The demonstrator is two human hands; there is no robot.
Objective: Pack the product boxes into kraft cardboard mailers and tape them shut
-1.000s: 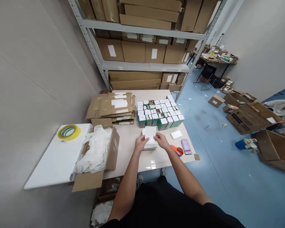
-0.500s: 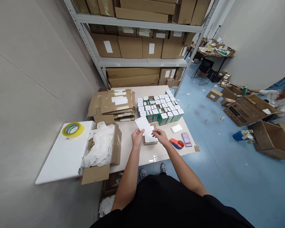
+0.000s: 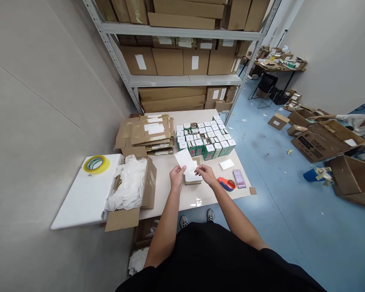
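Observation:
My left hand (image 3: 177, 177) is closed on a white sheet of paper (image 3: 183, 159), thumb on top, and holds it tilted above the table. My right hand (image 3: 206, 174) is pinched at the sheet's lower right edge; the fingertips are small in view. Below the hands lies a small stack of white-topped cards or flat boxes (image 3: 192, 177), partly covered by the sheet. Just beyond stand several rows of green and white small boxes (image 3: 209, 151), some with open tops. To the right of my right hand lies a red and blue tape dispenser (image 3: 226, 184).
Flattened cardboard (image 3: 149, 132) is piled at the table's back left. An open carton (image 3: 149, 182) of white plastic bags stands at left, beside a white board (image 3: 76, 198) bearing a yellow tape roll (image 3: 96, 164). A shelf (image 3: 185, 80) rises behind. A person (image 3: 361, 126) works among cartons at right.
My hands and the sheet stay nearly as they were, while the view shifts slightly. At far right, the green box by the other person's hand no longer shows above the carton.

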